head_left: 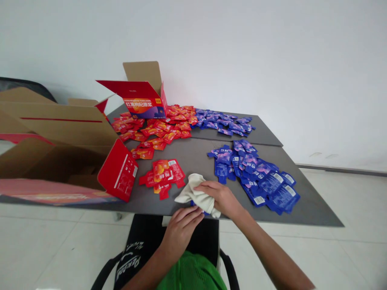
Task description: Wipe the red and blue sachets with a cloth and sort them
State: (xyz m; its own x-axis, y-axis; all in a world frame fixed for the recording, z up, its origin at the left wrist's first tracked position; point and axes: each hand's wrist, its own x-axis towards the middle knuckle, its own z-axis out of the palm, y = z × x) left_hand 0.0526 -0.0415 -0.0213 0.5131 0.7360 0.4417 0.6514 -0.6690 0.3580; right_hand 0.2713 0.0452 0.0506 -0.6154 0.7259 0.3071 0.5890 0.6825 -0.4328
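Right hand (222,197) closed over a cream cloth (198,196) at the near edge of the surface (193,155), long axis running left-right, left hand (180,226) just below, fingers loosely together touching its lower edge and a blue packet (194,204).

At the near edge of the dark counter (193,155), the right hand (222,198) presses a pale cloth (196,194) down while the left hand (180,227) touches its lower edge. Red sachets (163,175) lie just left, blue sachets (256,173) right.
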